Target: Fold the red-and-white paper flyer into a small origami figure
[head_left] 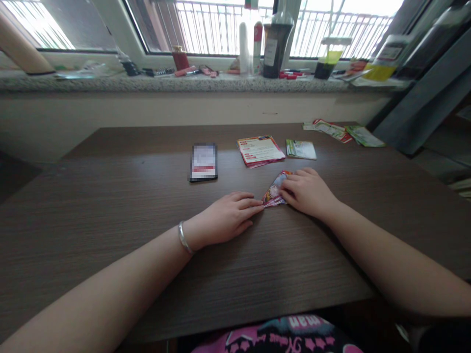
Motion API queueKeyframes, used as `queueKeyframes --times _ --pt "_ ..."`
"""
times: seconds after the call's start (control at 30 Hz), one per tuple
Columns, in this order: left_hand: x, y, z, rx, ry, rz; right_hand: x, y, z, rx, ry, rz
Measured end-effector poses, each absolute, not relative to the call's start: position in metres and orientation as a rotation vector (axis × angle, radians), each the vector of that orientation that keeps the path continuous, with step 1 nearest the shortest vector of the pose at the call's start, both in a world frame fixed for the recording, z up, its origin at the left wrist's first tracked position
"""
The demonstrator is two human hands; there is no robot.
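A small colourful sheet of printed paper, folded to a triangle [274,192], lies on the brown table [147,215]. My left hand [230,215] rests flat on the table with its fingers stretched out, the fingertips touching the paper's left corner. From the other side my right hand [305,191] lies over the paper's right part, its fingers curled down onto it and hiding that part. A bracelet [185,237] circles my left wrist.
Behind the paper lie a stack of printed sheets [260,150] and a smaller pile of cards [300,149]. A phone [203,163] lies left of them. Leaflets [333,130] are at the back right. Bottles [275,49] line the windowsill [206,84].
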State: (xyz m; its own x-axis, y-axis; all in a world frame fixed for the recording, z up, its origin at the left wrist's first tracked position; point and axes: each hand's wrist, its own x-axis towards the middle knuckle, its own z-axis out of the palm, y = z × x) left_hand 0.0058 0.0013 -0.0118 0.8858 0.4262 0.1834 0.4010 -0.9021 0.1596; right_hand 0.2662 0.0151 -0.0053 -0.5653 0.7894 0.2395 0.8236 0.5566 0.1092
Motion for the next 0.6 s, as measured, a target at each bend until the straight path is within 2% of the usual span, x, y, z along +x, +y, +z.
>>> queueKeyframes --times 0.13,0.43,0.6 --pt "0.007 0.001 -0.01 2.94 0.667 0.306 0.248 0.002 -0.001 -1.265 -2.678 -0.243" --pt "0.008 0.002 -0.011 2.957 0.653 0.302 0.246 0.011 -0.012 -1.295 -2.585 0.204" --pt "0.01 0.001 -0.01 2.965 0.662 0.307 0.248 0.018 -0.019 -1.311 -2.495 0.323"
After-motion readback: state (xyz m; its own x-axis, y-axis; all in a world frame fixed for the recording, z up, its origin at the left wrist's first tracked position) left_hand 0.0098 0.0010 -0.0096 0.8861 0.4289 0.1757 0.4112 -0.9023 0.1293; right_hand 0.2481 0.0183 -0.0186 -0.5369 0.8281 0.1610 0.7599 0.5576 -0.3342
